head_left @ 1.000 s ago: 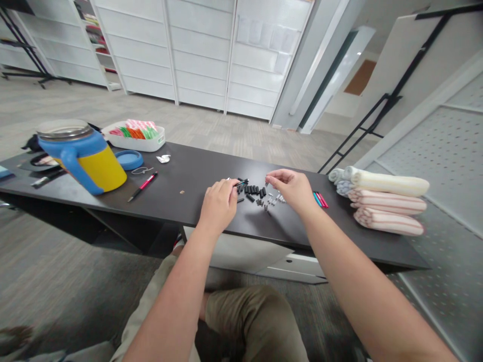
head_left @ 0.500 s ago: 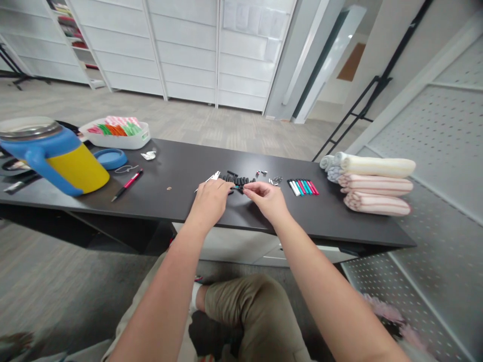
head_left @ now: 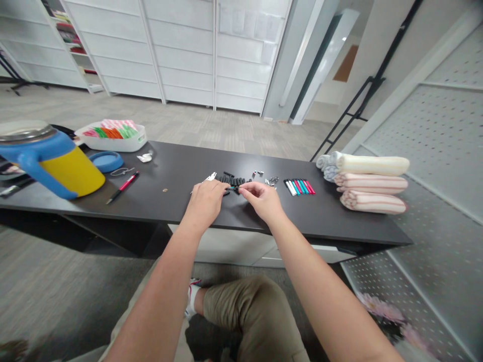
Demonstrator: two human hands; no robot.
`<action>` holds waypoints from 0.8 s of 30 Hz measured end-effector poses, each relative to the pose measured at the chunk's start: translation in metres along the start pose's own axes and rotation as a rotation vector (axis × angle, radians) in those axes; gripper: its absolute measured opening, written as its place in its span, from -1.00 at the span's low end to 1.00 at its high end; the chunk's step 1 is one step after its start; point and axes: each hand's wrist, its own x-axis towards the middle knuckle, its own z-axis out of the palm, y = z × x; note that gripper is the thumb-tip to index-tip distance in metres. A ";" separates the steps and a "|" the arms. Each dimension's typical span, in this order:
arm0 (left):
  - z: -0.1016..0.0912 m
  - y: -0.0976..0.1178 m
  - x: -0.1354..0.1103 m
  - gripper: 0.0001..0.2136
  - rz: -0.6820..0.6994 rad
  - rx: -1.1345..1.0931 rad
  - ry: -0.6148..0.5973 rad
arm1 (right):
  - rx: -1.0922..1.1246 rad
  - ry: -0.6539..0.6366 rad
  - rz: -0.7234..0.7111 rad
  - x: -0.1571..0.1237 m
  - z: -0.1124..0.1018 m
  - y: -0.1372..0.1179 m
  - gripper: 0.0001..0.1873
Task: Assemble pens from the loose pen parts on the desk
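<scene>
Head view shows the left hand [head_left: 206, 203] and right hand [head_left: 261, 199] nearly shut, pinching a thin pen part [head_left: 232, 188] from both ends to keep it steady above the worktop [head_left: 169, 206].

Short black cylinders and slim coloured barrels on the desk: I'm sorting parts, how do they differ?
The short black cylinders are stubbier than the slim coloured barrels. The cylinders are all black, the barrels white, pink and teal. The cylinders sit in a loose cluster, the barrels in a neat row. Both lie on the dark desk.
</scene>
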 end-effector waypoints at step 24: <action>0.006 -0.008 0.000 -0.74 -0.017 -0.074 0.025 | -0.396 -0.080 -0.173 -0.005 0.003 -0.007 -0.77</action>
